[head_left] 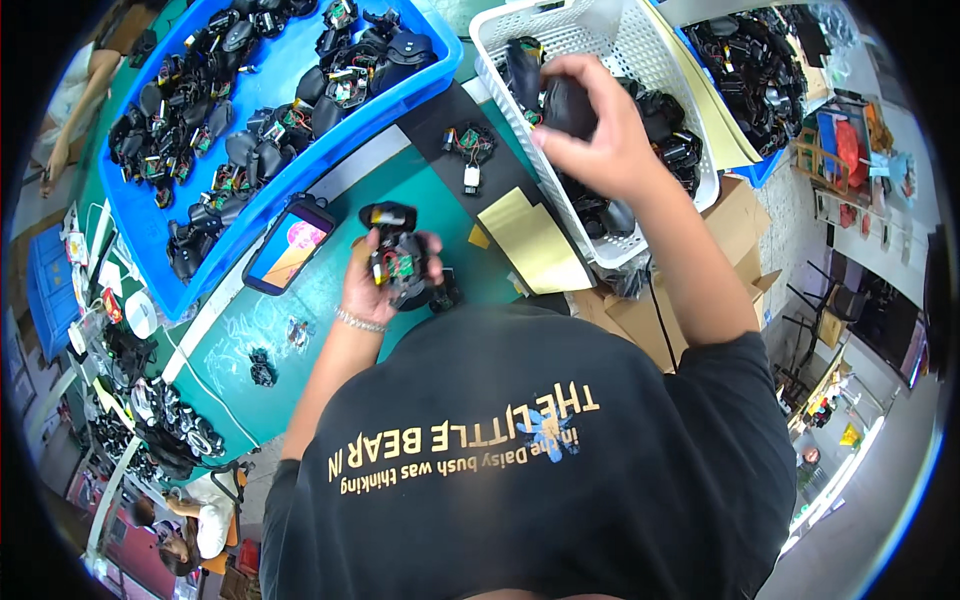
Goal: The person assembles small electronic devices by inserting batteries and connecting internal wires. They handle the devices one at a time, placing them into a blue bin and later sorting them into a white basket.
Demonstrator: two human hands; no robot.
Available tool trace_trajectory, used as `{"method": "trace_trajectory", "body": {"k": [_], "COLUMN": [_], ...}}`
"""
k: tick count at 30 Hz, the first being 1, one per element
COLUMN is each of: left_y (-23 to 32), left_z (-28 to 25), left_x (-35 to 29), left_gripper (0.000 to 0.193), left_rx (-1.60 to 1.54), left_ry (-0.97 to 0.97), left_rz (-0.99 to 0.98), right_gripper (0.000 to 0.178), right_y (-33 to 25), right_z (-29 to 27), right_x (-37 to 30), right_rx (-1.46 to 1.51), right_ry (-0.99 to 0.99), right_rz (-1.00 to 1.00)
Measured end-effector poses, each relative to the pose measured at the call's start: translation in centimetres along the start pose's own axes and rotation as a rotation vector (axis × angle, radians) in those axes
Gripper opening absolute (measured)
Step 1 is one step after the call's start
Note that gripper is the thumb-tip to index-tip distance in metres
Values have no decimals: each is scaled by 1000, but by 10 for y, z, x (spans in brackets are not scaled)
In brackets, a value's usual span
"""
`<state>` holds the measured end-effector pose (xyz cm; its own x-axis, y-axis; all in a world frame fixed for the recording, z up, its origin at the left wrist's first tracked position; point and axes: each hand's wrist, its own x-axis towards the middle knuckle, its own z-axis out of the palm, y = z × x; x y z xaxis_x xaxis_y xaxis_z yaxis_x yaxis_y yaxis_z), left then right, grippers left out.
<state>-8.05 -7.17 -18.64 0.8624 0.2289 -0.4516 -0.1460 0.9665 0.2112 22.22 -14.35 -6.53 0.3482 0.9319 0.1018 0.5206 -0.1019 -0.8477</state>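
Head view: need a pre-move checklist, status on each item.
1. Left hand grip on the black part with a green board: ok, held in the fingers.
2. Right hand over the white basket: ok.
3. Right hand grip on the dark rounded part: cannot tell; thumb and fingers curve around it, contact unclear.
4. Phone apart from both hands: ok, lies beside the blue bin.
5. No stray parts between the bin and basket: not ok, a loose part lies there.
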Motion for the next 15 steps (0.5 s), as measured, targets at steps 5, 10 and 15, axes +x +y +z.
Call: {"method": "trace_trajectory", "body": {"k": [5, 10, 15], "left_y": [-6, -8, -6], "left_z": [41, 52, 53], "left_x": [26, 13, -1], "left_gripper": [50, 44, 49], "left_rx": [-84, -206, -118], "left_ry": [37, 12, 65], "left_rz": [-9, -1, -31], "right_gripper": [50, 51, 46], "right_y": [-44, -37, -45], "right_z": [37, 73, 80], "right_x": [-30, -56, -55], "right_rx": [176, 48, 43], "right_ry": [-191, -239, -425], "right_rz": [-338, -447, -599]}}
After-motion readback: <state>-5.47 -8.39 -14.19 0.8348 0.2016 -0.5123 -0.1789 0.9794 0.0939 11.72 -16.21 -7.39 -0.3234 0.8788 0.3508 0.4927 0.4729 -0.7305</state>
